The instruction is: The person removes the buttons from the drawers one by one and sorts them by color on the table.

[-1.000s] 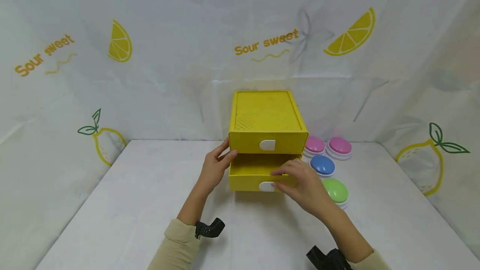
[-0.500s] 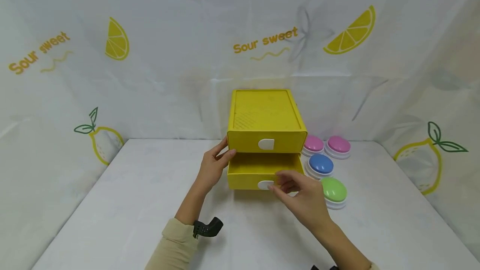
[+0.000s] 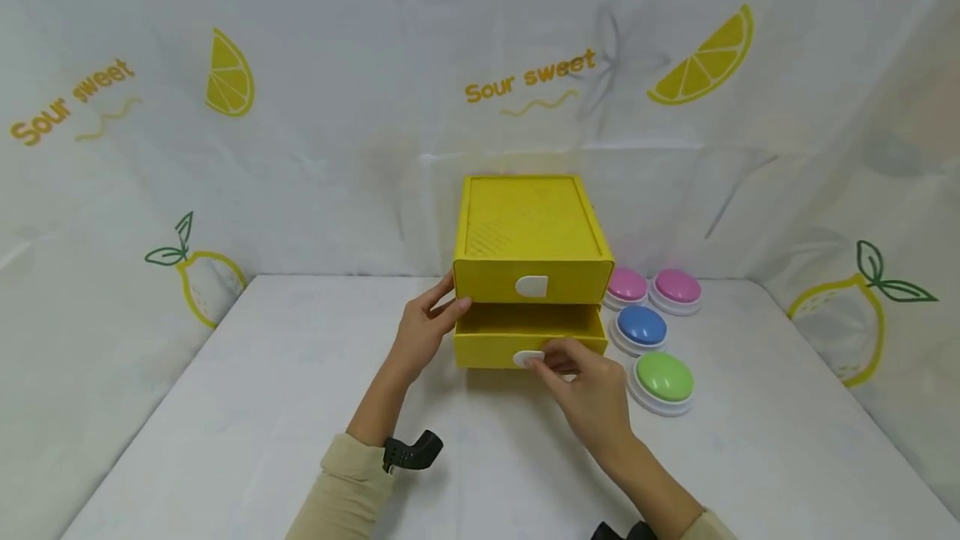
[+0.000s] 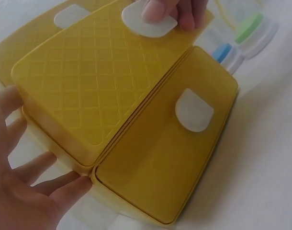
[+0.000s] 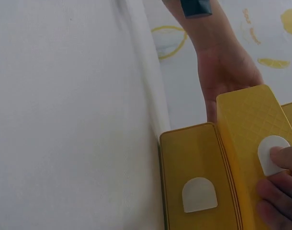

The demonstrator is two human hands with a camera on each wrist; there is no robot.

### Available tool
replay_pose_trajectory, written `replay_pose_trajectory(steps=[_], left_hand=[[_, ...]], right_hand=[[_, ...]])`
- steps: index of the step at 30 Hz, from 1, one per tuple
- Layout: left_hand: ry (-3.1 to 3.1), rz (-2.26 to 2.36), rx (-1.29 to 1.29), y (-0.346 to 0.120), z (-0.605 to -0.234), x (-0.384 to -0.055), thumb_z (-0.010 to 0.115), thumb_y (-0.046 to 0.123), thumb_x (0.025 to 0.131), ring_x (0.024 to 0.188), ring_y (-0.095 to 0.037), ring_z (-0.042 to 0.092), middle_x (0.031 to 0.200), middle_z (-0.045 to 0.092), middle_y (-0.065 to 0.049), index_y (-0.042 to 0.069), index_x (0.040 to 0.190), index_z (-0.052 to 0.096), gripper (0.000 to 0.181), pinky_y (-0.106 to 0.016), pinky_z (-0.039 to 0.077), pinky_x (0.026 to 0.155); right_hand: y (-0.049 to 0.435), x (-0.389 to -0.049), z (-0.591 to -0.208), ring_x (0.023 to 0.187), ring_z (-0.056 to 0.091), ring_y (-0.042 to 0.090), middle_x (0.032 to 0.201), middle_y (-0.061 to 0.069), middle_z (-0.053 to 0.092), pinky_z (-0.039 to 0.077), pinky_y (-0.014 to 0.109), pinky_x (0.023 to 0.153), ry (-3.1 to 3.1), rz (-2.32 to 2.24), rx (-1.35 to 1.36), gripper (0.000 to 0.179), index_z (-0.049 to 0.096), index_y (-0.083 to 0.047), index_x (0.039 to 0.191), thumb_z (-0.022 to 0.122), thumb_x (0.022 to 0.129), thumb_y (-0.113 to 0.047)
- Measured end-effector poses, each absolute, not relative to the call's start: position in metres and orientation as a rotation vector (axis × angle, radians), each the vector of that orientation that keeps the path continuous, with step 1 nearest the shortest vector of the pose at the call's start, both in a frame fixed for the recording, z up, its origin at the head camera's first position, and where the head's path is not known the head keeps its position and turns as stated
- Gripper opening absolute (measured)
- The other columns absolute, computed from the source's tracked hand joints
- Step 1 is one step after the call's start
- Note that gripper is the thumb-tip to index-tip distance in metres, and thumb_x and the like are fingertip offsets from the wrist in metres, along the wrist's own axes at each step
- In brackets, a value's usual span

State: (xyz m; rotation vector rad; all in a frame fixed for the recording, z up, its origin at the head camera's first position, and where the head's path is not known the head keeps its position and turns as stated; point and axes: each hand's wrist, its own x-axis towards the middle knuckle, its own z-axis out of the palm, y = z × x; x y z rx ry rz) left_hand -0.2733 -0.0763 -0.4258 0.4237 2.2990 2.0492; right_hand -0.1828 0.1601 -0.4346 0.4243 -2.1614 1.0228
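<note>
A yellow drawer chest [image 3: 532,223] stands toward the back of the table, and its middle drawer [image 3: 487,352] is pulled partway out. My right hand [image 3: 588,394] pinches that drawer's front at the white handle [image 3: 525,358]; the thumb presses on the handle. Against the left side of the chest rests my left hand [image 3: 420,336], fingers fairly straight, with its thumb at the front edge. The left wrist view shows the bottom drawer [image 4: 151,163] pushed in; it is hidden in the head view. The top drawer [image 3: 491,281] is in too.
Right of the chest stand several round push buttons with white bases: two pink buttons [image 3: 626,284] at the back, a blue button [image 3: 642,325], and a green button [image 3: 664,376] nearest me. A lemon-printed white cloth [image 3: 337,132] hangs behind the white table [image 3: 300,407].
My right hand loosened at the handle, then took hold of it again farther left. The middle drawer has slid slightly inward. My left hand stays at the chest's side.
</note>
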Motion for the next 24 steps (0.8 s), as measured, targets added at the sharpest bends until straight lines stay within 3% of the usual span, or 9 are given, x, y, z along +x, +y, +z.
replay_pose_trajectory(steps=[13,20,24], left_hand=[[2.291,2.070,0.432,-0.075,-0.425,-0.272,0.062,0.032,0.102,0.141,-0.030,0.051,0.161,0.041,-0.002,0.019,0.157,0.039,0.061,-0.044,0.051,0.109],[2.361,1.976,0.418,-0.077,-0.425,-0.273,0.070,0.030,0.096,0.145,-0.031,0.047,0.163,0.037,0.004,0.030,0.157,0.037,0.069,-0.047,0.046,0.114],[2.387,1.953,0.408,-0.077,-0.427,-0.273,0.072,0.028,0.095,0.144,-0.033,0.048,0.164,0.037,0.003,0.031,0.157,0.037,0.071,-0.047,0.047,0.113]], right_hand=[[0.160,-0.208,-0.433,0.068,0.072,0.013,0.078,0.004,0.075,0.061,0.020,0.063,-2.255,1.015,0.360,0.022,0.069,-0.009,0.089,0.088,0.078,-0.014],[0.158,-0.224,-0.434,0.069,0.070,0.015,0.077,0.005,0.074,0.061,0.023,0.064,-2.239,1.050,0.320,0.021,0.070,-0.007,0.091,0.086,0.080,-0.015],[0.157,-0.228,-0.435,0.069,0.068,0.014,0.077,0.004,0.074,0.060,0.023,0.063,-2.247,1.044,0.295,0.021,0.070,-0.008,0.090,0.087,0.080,-0.016]])
